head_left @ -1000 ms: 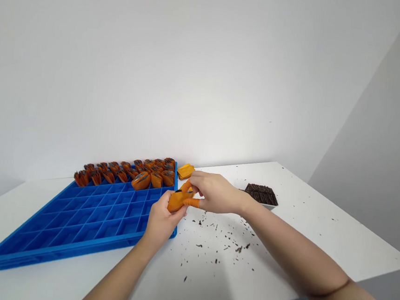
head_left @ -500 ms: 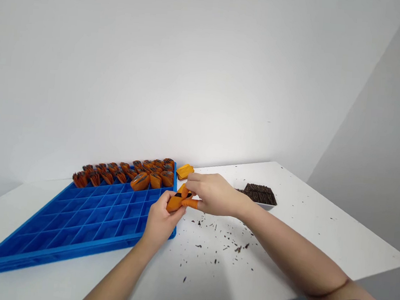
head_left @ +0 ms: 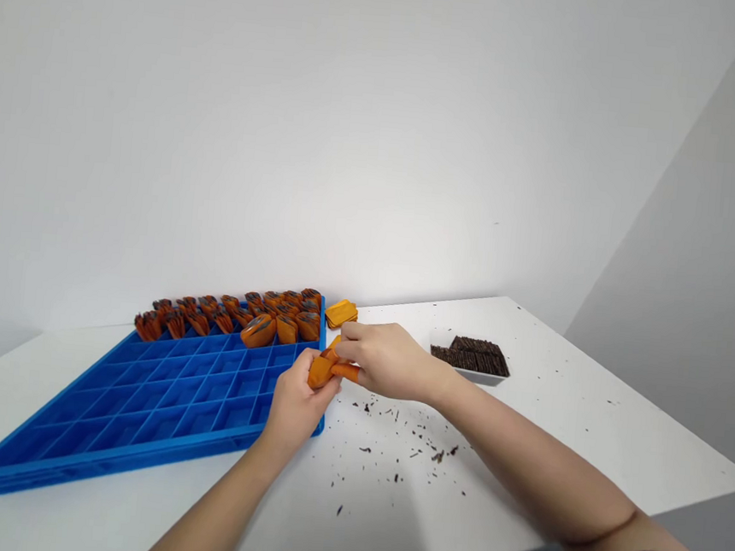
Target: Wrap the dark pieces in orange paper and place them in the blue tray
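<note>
- both hands pinch one small orange folded pouch [head_left: 322, 368]: left hand [head_left: 295, 402] closed round it from below, right hand [head_left: 386, 360] fingers closed on its top, just above the tray's near right corner
- blue plastic grid tray [head_left: 137, 410]: far rows hold filled orange pouches [head_left: 261, 318], other cells bare
- flat orange pouch stack [head_left: 342, 313] just beside tray
- white shallow dish [head_left: 473, 358] holds dark brown sticks
- dark crumbs [head_left: 410, 451] on white table [head_left: 553, 429]
</note>
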A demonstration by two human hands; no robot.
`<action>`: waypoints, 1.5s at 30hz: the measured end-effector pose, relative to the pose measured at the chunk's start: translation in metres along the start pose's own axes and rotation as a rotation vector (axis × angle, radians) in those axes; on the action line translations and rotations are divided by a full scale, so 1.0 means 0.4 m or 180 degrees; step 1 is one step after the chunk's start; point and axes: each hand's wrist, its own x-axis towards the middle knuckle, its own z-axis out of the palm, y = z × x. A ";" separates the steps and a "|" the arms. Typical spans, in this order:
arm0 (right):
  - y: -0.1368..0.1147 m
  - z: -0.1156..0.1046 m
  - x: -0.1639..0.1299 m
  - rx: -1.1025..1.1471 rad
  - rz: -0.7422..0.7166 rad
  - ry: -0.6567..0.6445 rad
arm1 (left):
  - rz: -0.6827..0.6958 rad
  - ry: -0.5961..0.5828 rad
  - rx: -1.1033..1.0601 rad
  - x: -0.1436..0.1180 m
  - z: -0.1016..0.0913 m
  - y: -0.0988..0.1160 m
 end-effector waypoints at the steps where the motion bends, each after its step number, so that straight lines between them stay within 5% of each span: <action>1: -0.001 0.001 0.000 0.0014 -0.0014 -0.0006 | -0.0018 -0.0042 -0.0021 -0.001 0.000 -0.002; 8: -0.004 -0.007 -0.002 0.0046 -0.0023 0.0025 | 0.0058 -0.0181 -0.0009 -0.002 -0.003 0.007; 14: -0.004 -0.016 0.011 -0.0285 0.0008 0.0525 | 0.0086 -0.0172 -0.0169 -0.004 -0.004 0.008; 20: 0.006 -0.011 0.010 0.0027 -0.0027 0.0043 | 0.0181 -0.0236 -0.0117 -0.012 0.001 0.009; 27: 0.022 -0.073 0.007 0.0049 0.0172 0.0325 | 0.0713 0.0350 0.0416 -0.014 -0.002 0.019; 33: 0.043 -0.132 0.007 0.0060 0.0504 0.0980 | 0.0969 -0.0586 0.0982 -0.020 -0.001 0.011; 39: 0.011 -0.023 0.153 0.0901 0.0597 0.0464 | 0.1063 -0.0937 0.1139 -0.033 0.003 0.036; 45: -0.003 0.116 0.366 -0.0063 0.0994 -0.0060 | 0.1204 -0.1069 0.1303 -0.031 0.002 0.029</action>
